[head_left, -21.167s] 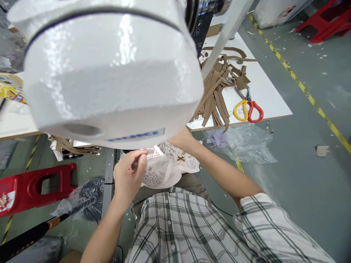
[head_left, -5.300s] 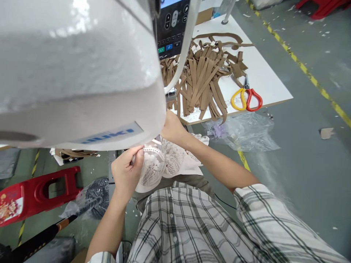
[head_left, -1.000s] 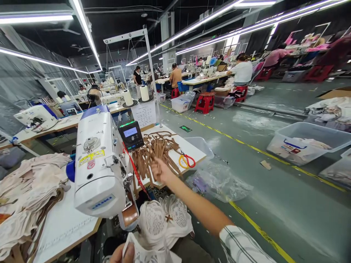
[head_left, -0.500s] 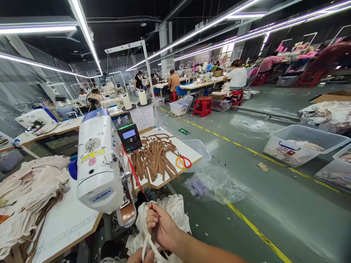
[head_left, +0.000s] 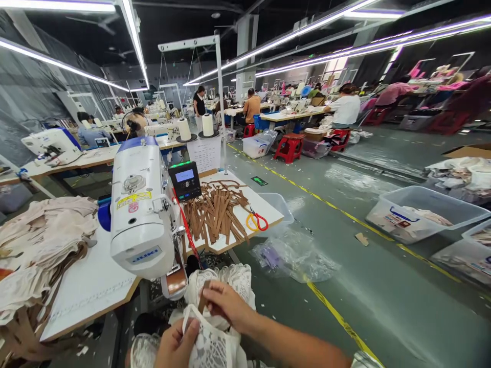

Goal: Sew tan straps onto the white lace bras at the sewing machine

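My left hand (head_left: 177, 343) pinches the edge of a white lace garment (head_left: 213, 346) low in the view, with its trim looped near my thumb. Just beyond it, my right hand (head_left: 227, 304) closes its fingertips on a brown fabric strip (head_left: 203, 297) that hangs over the garment. More white lace fabric (head_left: 241, 281) is bunched behind both hands. The white sewing machine (head_left: 140, 225) stands at the left, its narrow arm end (head_left: 175, 283) close to my hands. Part of the garment is cut off by the lower frame edge.
Brown strips (head_left: 218, 214) lie piled on the machine table beside red-and-orange scissors (head_left: 257, 222). Beige garments (head_left: 42, 245) are heaped on the left tabletop (head_left: 92, 291). A plastic bag (head_left: 295, 255) and clear bins (head_left: 425, 204) stand on the floor at the right. Several people work farther back.
My left hand has risen into fuller view with the lace garment. My right hand has shifted slightly left, and the brown strip now shows above its fingers. The camera view has shifted a little.
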Demonstrator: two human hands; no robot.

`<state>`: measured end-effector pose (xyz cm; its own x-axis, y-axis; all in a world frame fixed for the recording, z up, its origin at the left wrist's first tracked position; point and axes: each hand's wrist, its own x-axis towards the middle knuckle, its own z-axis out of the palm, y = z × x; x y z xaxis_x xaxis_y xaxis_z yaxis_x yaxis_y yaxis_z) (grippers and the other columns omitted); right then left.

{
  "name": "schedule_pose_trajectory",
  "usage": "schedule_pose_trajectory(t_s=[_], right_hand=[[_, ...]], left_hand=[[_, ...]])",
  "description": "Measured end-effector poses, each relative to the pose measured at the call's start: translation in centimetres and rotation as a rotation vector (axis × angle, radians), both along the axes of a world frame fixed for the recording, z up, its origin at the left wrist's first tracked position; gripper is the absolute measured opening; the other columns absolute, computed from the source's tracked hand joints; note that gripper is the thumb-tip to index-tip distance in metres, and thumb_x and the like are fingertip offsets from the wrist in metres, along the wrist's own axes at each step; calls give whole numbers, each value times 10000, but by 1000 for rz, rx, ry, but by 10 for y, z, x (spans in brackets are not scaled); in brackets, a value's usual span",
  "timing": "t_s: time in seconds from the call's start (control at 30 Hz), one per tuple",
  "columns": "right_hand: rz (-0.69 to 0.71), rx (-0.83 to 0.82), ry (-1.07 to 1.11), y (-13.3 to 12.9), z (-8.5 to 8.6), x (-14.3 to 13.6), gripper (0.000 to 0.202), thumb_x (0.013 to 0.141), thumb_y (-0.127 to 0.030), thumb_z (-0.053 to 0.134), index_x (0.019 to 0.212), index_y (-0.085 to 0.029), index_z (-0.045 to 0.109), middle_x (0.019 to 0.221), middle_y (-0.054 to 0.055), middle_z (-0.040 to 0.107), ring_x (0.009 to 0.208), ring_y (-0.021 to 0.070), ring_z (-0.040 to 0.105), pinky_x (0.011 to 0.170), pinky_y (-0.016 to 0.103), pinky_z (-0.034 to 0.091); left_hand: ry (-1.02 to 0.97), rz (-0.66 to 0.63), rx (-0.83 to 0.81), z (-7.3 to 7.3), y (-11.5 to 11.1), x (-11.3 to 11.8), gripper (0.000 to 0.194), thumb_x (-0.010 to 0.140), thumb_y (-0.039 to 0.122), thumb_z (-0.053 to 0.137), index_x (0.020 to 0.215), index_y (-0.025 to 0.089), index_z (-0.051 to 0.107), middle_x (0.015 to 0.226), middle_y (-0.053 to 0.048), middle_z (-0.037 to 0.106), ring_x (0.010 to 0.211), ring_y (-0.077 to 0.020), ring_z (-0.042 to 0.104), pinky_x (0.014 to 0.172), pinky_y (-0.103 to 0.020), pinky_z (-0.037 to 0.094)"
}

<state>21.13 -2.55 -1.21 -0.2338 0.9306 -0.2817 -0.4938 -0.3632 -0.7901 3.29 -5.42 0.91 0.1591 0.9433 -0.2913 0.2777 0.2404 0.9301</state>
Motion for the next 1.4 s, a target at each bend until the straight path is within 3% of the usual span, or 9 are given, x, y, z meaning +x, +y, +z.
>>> schedule_pose_trajectory(t_s=[0.07,0.2,0.4,0.7,0.9,1.1,1.17,1.27,1.4], right_hand=[[-102,-24,4,9,3,9,472,595,-540,855,734,-153,622,617,-54,557,516,43,452,522,195,339],[36,-105,-1,18,-1,17,418,556,-450,907,801,-190,691,757,-40,633,634,64,543,615,199,434],[364,251,-160,18,5,5,128,830,-358,740,879,-240,744,1233,24,665,1160,174,599,1008,318,459],[394,777,-635,22,7,-10,170,927,-331,619,995,-244,749,1011,52,729,988,184,659,875,322,501],[297,508,-405,23,4,-12,173,896,-370,657,897,-226,752,889,26,729,853,158,667,774,284,519],[238,173,-192,35,-2,-16,251,818,-465,733,867,-220,757,716,-9,654,603,100,539,581,241,463],[236,145,-216,46,-1,-13,265,809,-474,741,888,-221,755,737,-2,657,621,96,549,567,226,455],[181,138,-252,69,1,-7,303,777,-508,753,815,-209,716,754,0,649,647,100,571,591,232,478],[164,356,-513,101,0,-3,316,795,-456,729,677,-195,595,634,-32,567,600,110,519,603,265,443]], left_hand=[[142,1,112,9,1,-4,496,756,639,634,616,163,612,595,-15,557,620,-169,490,589,-242,392],[306,-34,275,11,7,-17,450,853,521,518,571,170,514,543,22,428,561,-123,388,543,-236,274],[272,-59,180,-1,9,-23,405,920,464,499,656,161,554,615,28,465,605,-107,402,565,-222,285],[242,-194,166,0,11,-23,332,921,290,494,627,153,565,562,43,470,551,-84,397,535,-206,275],[184,-193,286,-1,12,-22,372,963,346,524,644,159,557,633,23,496,602,-97,442,548,-210,328],[202,112,547,-20,3,-7,161,983,316,528,969,191,628,852,-30,679,719,-127,620,620,-218,462],[313,145,642,-24,5,-10,211,974,299,547,1148,194,603,854,-31,712,668,-127,642,607,-220,476],[451,-34,820,-20,18,-20,307,972,221,525,1263,205,622,751,-11,729,607,-127,653,599,-213,479],[482,-64,640,-1,37,-30,280,980,220,512,1167,206,720,903,-21,793,692,-117,707,642,-186,509]])
